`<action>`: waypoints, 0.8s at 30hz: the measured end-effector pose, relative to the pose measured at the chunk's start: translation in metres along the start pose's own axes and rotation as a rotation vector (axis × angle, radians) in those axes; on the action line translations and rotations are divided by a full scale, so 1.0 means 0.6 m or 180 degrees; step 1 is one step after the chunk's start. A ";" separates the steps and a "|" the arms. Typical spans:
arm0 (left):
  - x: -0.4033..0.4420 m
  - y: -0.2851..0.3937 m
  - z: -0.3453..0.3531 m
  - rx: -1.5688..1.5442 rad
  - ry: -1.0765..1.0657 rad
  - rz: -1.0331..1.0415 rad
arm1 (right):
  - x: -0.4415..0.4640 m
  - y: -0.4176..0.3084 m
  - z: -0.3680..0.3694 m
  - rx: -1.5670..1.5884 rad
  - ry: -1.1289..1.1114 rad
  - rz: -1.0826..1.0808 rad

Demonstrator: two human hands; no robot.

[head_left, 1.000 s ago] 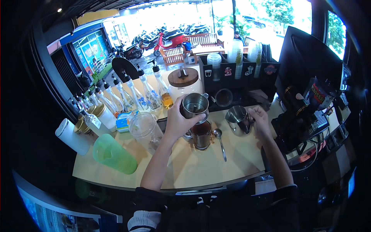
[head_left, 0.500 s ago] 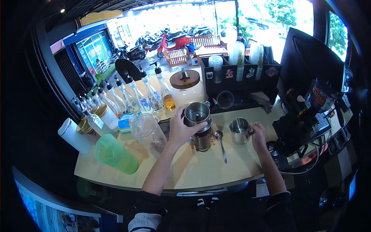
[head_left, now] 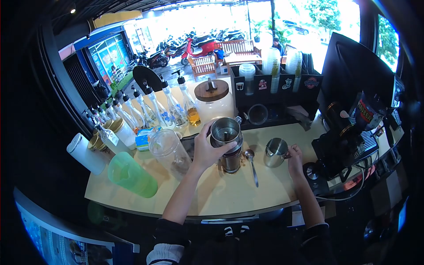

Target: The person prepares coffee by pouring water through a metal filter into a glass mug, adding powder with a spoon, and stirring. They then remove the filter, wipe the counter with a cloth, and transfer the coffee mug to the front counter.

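Note:
My left hand (head_left: pixel 208 149) is wrapped round a round metal container (head_left: pixel 226 132), held on or just above a glass of dark liquid (head_left: pixel 231 163); whether the two touch I cannot tell. My right hand (head_left: pixel 295 158) has its fingers closed at the handle of a small steel pitcher (head_left: pixel 275 153), which stands nearly upright at the counter's right part. Between the glass and the pitcher lies a metal spoon (head_left: pixel 253 168). Brown specks surround the glass's base.
Left on the counter (head_left: pixel 221 198) are a green pitcher (head_left: pixel 132 175), a clear jar (head_left: pixel 168 152) and pump bottles (head_left: pixel 174 104). Behind stand a wood-lidded jar (head_left: pixel 214 100) and a black cup holder (head_left: pixel 276 88). Black equipment (head_left: pixel 338 145) is at right.
The metal container has come down over the glass in my left hand. The steel pitcher in my right hand has gone from tilted to nearly upright and slightly lower.

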State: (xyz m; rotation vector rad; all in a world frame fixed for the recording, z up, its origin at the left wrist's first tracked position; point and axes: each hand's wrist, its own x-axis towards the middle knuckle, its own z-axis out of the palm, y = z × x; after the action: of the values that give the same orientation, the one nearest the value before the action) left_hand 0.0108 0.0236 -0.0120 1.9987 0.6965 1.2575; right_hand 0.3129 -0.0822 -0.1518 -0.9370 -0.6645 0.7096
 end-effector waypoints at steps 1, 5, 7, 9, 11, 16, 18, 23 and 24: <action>0.001 0.002 0.002 -0.0026 0.0035 0.0047 | -0.001 0.000 -0.001 -0.0002 0.0001 0.0001; 0.004 0.011 0.002 -0.0049 0.0054 0.0001 | -0.004 0.005 -0.003 -0.0195 0.0052 -0.0091; 0.006 0.008 0.002 -0.0040 0.0042 -0.0010 | -0.005 0.007 -0.005 -0.0240 0.0046 -0.0148; 0.006 0.006 0.001 -0.0029 0.0030 -0.0024 | -0.008 0.008 -0.009 -0.0498 0.0065 -0.0244; 0.006 0.006 0.001 -0.0054 0.0060 -0.0036 | -0.009 0.015 -0.005 -0.1154 0.0477 -0.0786; 0.006 0.012 0.000 -0.0036 0.0051 -0.0041 | -0.068 -0.071 0.090 -0.2237 0.0505 -0.2107; 0.004 0.011 0.001 -0.0007 0.0000 -0.0065 | -0.098 -0.085 0.138 -0.2464 -0.0542 -0.1920; 0.004 0.014 -0.002 0.0162 0.0227 0.0071 | -0.106 -0.030 0.225 -0.2063 -0.1394 -0.0878; 0.006 0.017 -0.005 0.0166 0.0234 0.0063 | -0.099 -0.014 0.232 -0.2061 -0.1404 -0.0872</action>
State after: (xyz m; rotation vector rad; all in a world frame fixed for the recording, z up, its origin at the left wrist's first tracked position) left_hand 0.0105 0.0204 -0.0014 2.0144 0.7537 1.3428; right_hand 0.1730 -0.0658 -0.0956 -1.2541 -1.4397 0.4553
